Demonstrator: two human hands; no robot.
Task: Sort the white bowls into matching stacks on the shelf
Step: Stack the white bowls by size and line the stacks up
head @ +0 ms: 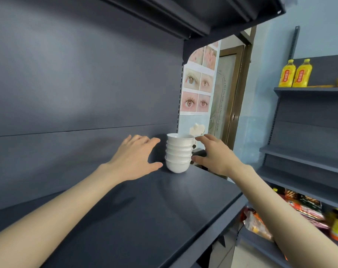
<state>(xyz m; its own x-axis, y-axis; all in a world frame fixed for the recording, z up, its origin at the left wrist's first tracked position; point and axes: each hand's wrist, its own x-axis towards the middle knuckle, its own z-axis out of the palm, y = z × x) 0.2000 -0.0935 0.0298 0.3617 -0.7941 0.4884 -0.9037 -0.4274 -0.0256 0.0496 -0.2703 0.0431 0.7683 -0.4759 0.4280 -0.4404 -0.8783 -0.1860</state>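
A stack of several small white bowls (178, 152) stands upright at the far right end of the dark grey shelf (145, 209), close to its back panel. My left hand (134, 157) hovers just left of the stack with its fingers spread, a small gap between thumb and bowls. My right hand (214, 153) is at the right side of the stack, fingers spread, with fingertip near the top rim and thumb near the lower bowls. Neither hand grips the stack.
Another grey shelf board (212, 14) hangs overhead. To the right stands a second shelving unit (303, 157) with yellow bottles (294, 73) on top and snack packets (303, 206) lower down. A poster (199, 89) and a door (233, 97) lie behind.
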